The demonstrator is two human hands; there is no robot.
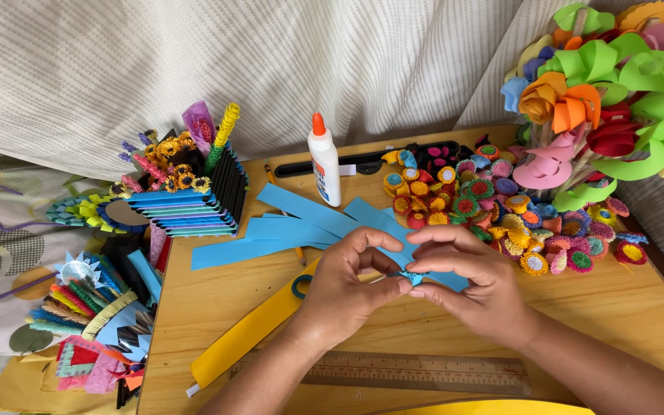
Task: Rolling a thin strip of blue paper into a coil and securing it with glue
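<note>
We pinched a small blue paper piece (409, 275) between both hands, left hand (343, 288) and right hand (466, 280) equally near, above the bench (624, 307); its long axis was hidden.

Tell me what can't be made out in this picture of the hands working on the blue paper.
Head view only:
- Small blue piece: mostly hidden between the left hand and right hand; shape unclear.
- Scissors: only a blue handle loop shows; the left hand covers the rest.
- Ruler: forearms cross its ends.
- Paper flowers: cut off by the top and right edges.
</note>
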